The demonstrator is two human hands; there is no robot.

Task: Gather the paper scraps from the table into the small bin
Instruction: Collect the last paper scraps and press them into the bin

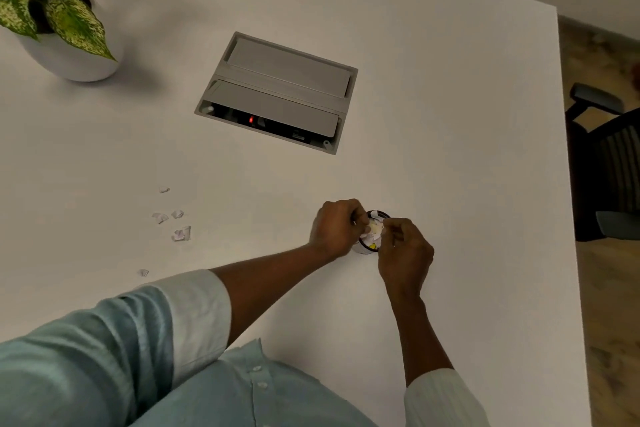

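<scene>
While loose paper scraps [180,233] lie well apart on the table [450,149], both hands meet over the small bin [372,248]. Left hand [334,229] and right hand [405,253] each pinch the paper wad [373,229] at its mouth.

Pale teal button-up shirt [242,388] here, small white buttons down the front, both sleeves [194,315] rolled back with the lighter lining showing, forearms bare

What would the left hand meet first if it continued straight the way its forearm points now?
The left hand points right, toward the small bin. It would likely meet the paper wad at the bin's mouth first, with the right hand just beyond; depth is unclear.
</scene>
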